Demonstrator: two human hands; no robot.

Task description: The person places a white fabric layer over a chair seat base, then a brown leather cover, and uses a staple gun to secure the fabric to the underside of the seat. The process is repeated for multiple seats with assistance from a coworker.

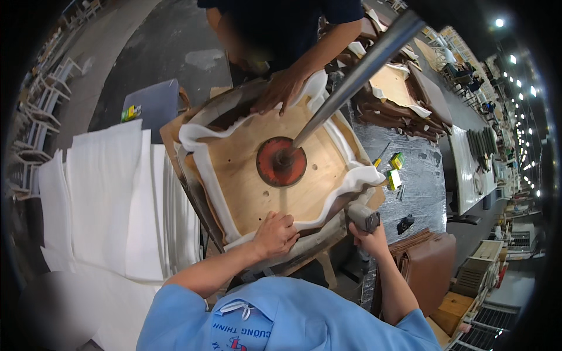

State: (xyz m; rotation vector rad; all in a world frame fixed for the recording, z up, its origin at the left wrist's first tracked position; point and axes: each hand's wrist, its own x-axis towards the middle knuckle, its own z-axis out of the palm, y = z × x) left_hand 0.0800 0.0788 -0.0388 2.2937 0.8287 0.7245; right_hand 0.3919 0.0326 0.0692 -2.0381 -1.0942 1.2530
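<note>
A plywood seat panel (234,158) lies bottom up in the middle, with white foam padding (213,199) and brown cover material (225,120) standing up round its edges. My left hand (276,235) is closed at the panel's near edge, its fingers curled over the edge of the padding and cover. In my right hand (369,237) is a grey staple gun (364,217), held by the grip beside the near right corner. A round red press plate (281,161) on a metal rod (357,79) bears down on the panel. Across from me, a co-worker's hand (280,90) rests on the far edge.
White foam sheets (108,193) are stacked at the left. On the plastic-wrapped table (418,175) at the right lie small green-yellow boxes (396,161) and a yellow-handled tool (380,157). Brown covered pieces (404,105) are piled behind; more brown panels (430,269) stand near my right arm.
</note>
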